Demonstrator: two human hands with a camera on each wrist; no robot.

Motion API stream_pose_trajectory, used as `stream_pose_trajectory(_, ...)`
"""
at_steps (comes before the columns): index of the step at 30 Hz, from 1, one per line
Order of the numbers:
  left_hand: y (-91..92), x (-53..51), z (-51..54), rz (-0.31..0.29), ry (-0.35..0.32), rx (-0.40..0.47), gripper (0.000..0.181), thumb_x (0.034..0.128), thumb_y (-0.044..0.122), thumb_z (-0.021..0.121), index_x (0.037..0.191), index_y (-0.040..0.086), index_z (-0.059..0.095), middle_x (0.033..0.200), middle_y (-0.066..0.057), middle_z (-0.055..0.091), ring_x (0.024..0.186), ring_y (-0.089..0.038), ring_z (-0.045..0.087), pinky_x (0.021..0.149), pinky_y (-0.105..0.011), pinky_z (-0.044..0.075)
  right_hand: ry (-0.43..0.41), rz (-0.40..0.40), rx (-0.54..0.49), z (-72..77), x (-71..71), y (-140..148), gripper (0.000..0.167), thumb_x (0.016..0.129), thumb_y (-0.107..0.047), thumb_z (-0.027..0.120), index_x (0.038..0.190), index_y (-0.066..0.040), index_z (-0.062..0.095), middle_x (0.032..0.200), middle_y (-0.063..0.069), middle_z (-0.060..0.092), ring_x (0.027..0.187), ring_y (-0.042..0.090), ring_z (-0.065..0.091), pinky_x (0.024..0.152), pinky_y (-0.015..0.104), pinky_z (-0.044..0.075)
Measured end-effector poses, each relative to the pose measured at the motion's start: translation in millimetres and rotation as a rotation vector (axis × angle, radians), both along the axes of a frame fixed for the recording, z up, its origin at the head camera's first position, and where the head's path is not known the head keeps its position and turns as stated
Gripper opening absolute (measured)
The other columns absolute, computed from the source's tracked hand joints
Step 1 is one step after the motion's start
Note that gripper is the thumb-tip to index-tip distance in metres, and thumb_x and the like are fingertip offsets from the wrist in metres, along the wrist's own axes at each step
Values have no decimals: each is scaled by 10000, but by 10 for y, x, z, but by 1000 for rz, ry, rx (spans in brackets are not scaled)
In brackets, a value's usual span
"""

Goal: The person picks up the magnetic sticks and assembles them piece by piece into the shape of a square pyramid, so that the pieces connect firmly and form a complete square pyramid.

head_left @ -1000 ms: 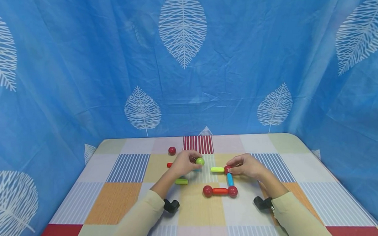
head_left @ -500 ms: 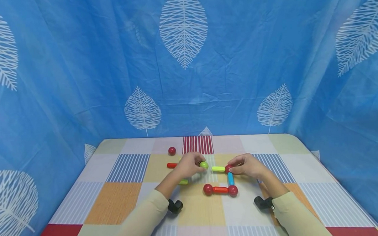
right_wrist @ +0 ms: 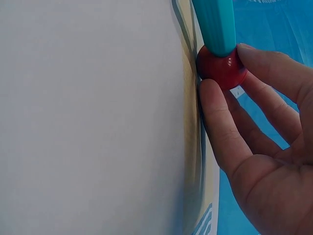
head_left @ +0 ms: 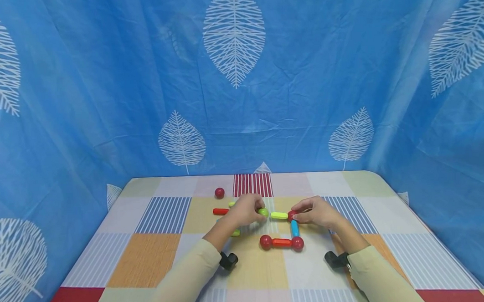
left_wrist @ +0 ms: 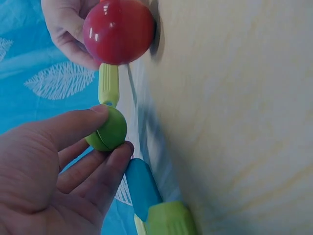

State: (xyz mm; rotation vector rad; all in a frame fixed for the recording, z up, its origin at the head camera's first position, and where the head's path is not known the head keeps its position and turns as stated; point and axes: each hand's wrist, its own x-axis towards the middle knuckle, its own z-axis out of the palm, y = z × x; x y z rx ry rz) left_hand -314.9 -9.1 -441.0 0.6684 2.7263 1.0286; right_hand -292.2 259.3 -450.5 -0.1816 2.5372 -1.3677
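Observation:
My left hand (head_left: 247, 209) pinches a small green ball (head_left: 263, 212) between thumb and fingers. The ball sits at the free end of a yellow-green stick (head_left: 279, 215); whether the two touch, I cannot tell. At that stick's other end, my right hand (head_left: 317, 212) pinches a red ball (right_wrist: 222, 68). A blue stick (head_left: 295, 229) runs from this ball to a second red ball (head_left: 298, 243). From there a red stick (head_left: 281, 243) leads left to another red ball (head_left: 265, 242), which looms large in the left wrist view.
Loose sticks lie beside and partly behind my left hand, among them a red stick (head_left: 220, 211) and a green stick (head_left: 235, 232). A single red ball (head_left: 219, 192) rests farther back. A patchwork cloth (head_left: 149, 256) covers the table, with a blue curtain (head_left: 288, 98) around it.
My left hand has moved right and slightly toward me, carrying the green ball up to the yellow-green stick's end. The right hand has stayed almost in place.

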Motion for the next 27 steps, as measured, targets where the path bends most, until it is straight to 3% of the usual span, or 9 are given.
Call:
stream_pose_trajectory(11, 89, 6, 32, -6, 30, -107, 231, 812, 136, 871, 965, 129, 697, 921, 24, 691, 839, -111, 603, 809, -269, 560, 21, -13, 31, -10, -6, -3, 229, 891, -162, 796, 1107, -89, 778, 1082, 51, 754, 965, 201, 647, 817, 292, 600)
stream_pose_trajectory(19, 118, 15, 56, -21, 57, -186, 259, 828, 149, 863, 1051, 129, 733, 979, 19, 713, 888, -116, 622, 869, -290, 572, 22, -30, 32, 5, 10, -38, 246, 899, -164, 787, 1126, -72, 763, 1090, 76, 757, 972, 206, 650, 815, 283, 595)
stream_pose_trajectory(27, 51, 43, 55, -42, 40, -119, 291, 834, 156, 859, 1094, 98, 742, 1044, -18, 748, 977, -149, 684, 926, -323, 579, 7, -49, 35, 5, 33, -45, 283, 893, -200, 802, 1149, -89, 754, 1097, 47, 746, 986, 206, 650, 851, 311, 606)
